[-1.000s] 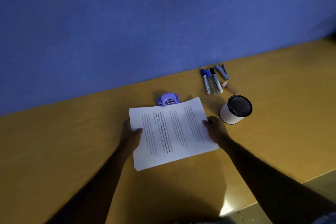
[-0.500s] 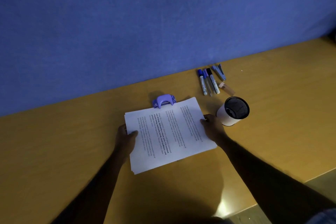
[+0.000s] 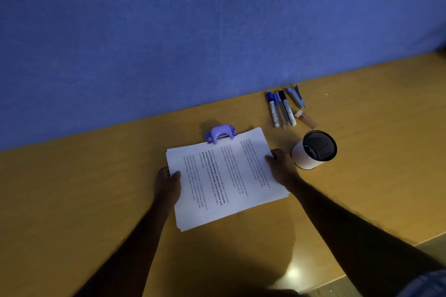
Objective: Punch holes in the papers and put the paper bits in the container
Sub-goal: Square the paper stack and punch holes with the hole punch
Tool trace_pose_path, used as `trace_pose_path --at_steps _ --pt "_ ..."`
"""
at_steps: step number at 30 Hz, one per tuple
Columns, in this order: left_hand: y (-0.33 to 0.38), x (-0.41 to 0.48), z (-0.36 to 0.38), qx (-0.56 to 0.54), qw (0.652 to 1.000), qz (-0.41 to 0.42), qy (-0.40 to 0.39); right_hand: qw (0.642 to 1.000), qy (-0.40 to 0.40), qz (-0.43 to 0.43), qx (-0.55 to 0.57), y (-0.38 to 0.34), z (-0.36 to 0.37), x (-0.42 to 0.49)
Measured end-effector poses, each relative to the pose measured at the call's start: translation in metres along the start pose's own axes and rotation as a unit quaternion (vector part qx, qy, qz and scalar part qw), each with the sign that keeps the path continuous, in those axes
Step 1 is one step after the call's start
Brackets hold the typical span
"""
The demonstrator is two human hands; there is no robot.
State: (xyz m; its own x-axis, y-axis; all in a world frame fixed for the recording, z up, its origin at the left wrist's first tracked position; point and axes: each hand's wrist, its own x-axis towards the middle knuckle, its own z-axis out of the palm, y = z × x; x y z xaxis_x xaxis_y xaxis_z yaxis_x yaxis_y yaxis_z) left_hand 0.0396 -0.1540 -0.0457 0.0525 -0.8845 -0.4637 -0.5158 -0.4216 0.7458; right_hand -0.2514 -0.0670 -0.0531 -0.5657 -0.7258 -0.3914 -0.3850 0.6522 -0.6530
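Paper stack held at the punch, both hands on it.
Papers lie flat on desk, long axis left-right, right end slightly farther, far long edge against purple hole punch. Left hand and right hand pinch the short edges, thumbs on top. Container just right.

Left hand, thumb curled over edge of paper stack (fingers hidden beneath), right hand pinching the opposite edge, both forearms bare, extended forward
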Motion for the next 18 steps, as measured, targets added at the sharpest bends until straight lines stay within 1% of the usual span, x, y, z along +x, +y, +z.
trace_pose_path --at_steps 3,8,12,14,18 --pt "-0.0013 0.0004 -0.0006 0.009 0.999 0.016 0.027 1.0 0.004 -0.008 -0.003 -0.0015 0.0015 0.0017" --pt "-0.0002 0.0 -0.0018 0.007 1.0 0.02 0.018 1.0 0.009 0.004 -0.007 -0.0003 0.0029 0.0021" --pt "0.0011 -0.0012 -0.0008 0.017 1.0 0.02 0.013 0.999 0.022 -0.02 -0.022 -0.0018 0.0052 -0.0001" --pt "0.0018 -0.0018 0.0006 0.02 0.999 0.019 0.018 0.999 0.033 -0.024 -0.024 -0.0032 0.0061 -0.0005" --pt "0.0048 -0.0046 0.0057 0.015 1.0 0.02 0.007 0.998 0.067 -0.004 -0.022 -0.0042 0.004 -0.0009"
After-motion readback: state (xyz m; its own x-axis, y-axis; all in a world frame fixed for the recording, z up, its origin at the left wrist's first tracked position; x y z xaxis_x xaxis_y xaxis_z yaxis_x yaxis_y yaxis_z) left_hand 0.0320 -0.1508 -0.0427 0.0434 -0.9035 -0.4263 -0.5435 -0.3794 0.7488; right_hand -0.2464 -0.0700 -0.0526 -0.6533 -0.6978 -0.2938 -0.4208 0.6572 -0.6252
